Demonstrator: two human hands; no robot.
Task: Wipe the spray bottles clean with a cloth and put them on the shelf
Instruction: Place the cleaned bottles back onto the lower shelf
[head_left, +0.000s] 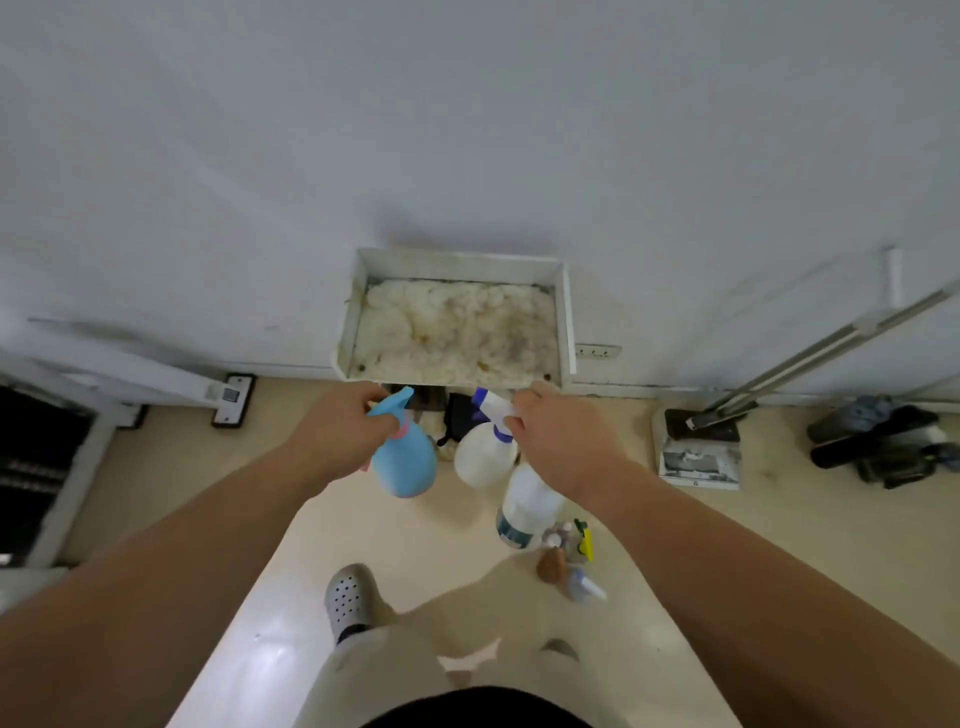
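Two bottles held: left hand (358, 421) grips the blue spray bottle (408, 462) at its neck, right hand (550, 431) grips the white spray bottle (483, 460) by its trigger head. Both hang upright. Shelf (457, 265) is just ahead, roughly equally near both hands.

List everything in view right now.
shelf: one, white, wall ahead
blue bottle: one, blue, left grip
white bottle: one, white, purple collar, right grip
labelled bottle: one, white, below right grip
small bottles: several, mixed colours, floor
dustpan: one, white, floor right
broom: one, grey handle, in dustpan
dark heap: one, black, far right floor
clog: one, grey, on foot
left grip: one, bare, holds blue bottle
right grip: one, bare, holds white bottle
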